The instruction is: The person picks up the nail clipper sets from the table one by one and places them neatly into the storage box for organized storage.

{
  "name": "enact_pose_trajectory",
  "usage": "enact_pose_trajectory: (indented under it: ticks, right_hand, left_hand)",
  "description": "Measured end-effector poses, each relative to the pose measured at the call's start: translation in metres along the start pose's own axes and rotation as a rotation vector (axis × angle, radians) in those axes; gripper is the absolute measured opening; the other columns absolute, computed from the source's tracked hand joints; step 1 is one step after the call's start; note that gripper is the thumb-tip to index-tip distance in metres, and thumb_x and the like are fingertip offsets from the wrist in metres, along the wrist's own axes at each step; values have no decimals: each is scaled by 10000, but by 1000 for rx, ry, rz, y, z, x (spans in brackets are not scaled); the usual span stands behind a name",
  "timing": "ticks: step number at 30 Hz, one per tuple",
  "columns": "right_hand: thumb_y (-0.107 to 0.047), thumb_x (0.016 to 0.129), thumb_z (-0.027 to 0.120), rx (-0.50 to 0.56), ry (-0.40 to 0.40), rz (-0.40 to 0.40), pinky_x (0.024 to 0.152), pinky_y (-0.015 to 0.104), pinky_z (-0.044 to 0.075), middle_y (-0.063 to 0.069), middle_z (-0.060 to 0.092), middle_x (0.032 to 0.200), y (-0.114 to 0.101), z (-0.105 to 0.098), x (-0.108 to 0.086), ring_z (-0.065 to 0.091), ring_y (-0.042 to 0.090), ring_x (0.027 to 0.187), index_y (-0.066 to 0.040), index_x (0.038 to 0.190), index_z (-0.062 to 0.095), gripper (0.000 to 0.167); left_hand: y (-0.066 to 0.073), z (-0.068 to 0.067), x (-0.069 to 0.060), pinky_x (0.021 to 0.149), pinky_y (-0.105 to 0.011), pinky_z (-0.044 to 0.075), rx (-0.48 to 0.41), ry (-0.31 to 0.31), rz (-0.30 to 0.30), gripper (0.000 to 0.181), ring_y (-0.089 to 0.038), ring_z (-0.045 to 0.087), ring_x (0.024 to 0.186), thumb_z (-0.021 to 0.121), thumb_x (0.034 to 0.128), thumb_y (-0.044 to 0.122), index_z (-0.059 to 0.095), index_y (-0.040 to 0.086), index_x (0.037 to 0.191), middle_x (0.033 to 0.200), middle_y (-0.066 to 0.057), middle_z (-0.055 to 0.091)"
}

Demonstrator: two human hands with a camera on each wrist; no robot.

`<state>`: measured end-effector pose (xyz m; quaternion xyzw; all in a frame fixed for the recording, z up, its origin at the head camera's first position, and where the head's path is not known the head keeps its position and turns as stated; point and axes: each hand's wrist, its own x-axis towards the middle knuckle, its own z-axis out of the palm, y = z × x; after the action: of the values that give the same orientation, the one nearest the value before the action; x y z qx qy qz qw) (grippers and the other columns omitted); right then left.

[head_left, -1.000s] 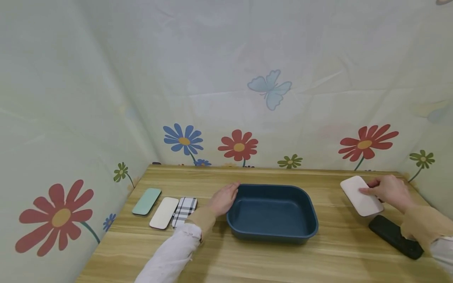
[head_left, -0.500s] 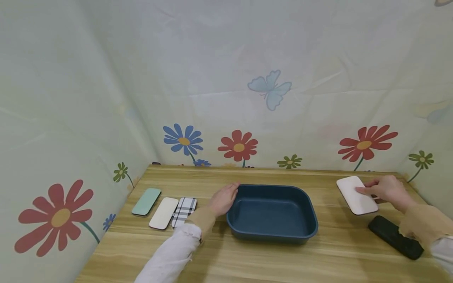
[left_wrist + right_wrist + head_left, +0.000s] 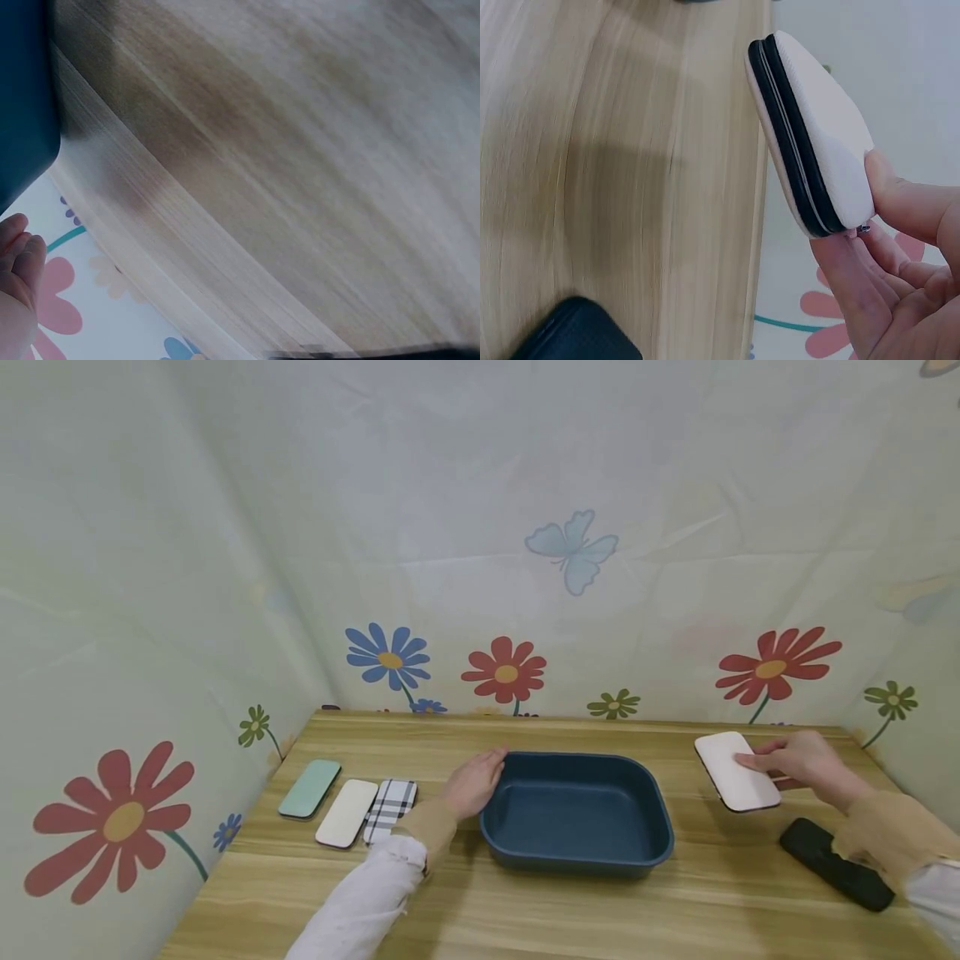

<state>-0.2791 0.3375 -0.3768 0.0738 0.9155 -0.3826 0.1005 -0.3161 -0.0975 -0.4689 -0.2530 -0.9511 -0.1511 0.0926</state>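
My left hand rests at the left rim of a dark blue rectangular basin, near its back corner. In the left wrist view, some of the left fingers show beside the basin's blue side. Above the table, my right hand pinches a pale pink flat case by one edge. The right wrist view shows this case as two closed halves with black rims; the thumb lies on one face and fingers are at the lower end. The basin's inside holds nothing.
Left of the basin lie three flat pieces: a mint green case, a cream case and a plaid case. A black case lies near my right wrist. A flowered curtain hangs behind the wooden table.
My right hand has moved left with the pale pink case, a little closer to the basin. The left hand and the basin have stayed put.
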Motion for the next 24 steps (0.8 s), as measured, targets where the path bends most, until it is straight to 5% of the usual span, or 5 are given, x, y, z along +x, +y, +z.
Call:
enact_pose_trajectory:
  ticks: [24]
  right_hand:
    - [-480, 731, 648, 63, -71, 1, 700, 337, 537, 54, 634, 835, -37, 27, -8, 608, 142, 744, 191, 1185, 406, 846]
  left_hand:
    - [0, 0, 0, 986, -336, 379, -19, -13, -10, 368, -217, 476, 1179, 366, 952, 187, 448, 64, 1289, 1277, -95, 508]
